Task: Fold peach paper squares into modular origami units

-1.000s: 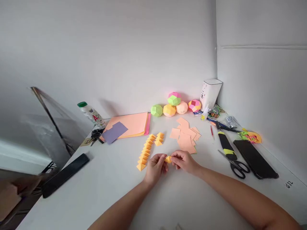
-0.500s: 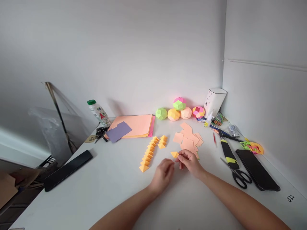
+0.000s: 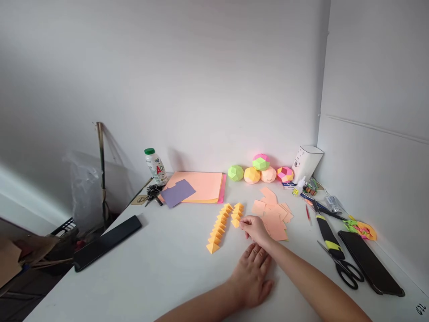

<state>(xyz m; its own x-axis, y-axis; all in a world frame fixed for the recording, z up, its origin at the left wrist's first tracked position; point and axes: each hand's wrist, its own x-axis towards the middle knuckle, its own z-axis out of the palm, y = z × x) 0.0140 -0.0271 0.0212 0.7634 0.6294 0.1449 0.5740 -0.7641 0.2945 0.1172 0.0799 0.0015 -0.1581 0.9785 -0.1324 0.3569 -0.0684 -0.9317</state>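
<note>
My right hand pinches a small folded orange paper piece at the near end of a short row of like pieces. My left hand lies flat on the table, palm down with fingers stretched, just below my right wrist and holding nothing. To the left runs a longer row of overlapping orange folded pieces. A loose pile of peach paper cut-outs lies right beside my right hand.
Several faceted paper balls stand along the wall. Peach sheets carry a purple paper at back left, near a bottle. Scissors, a utility knife and a black phone lie right. A long black case lies left.
My right hand has carried the orange piece up and left to the short row. My left hand has opened from a curled shape and now rests flat. The view has shifted.
</note>
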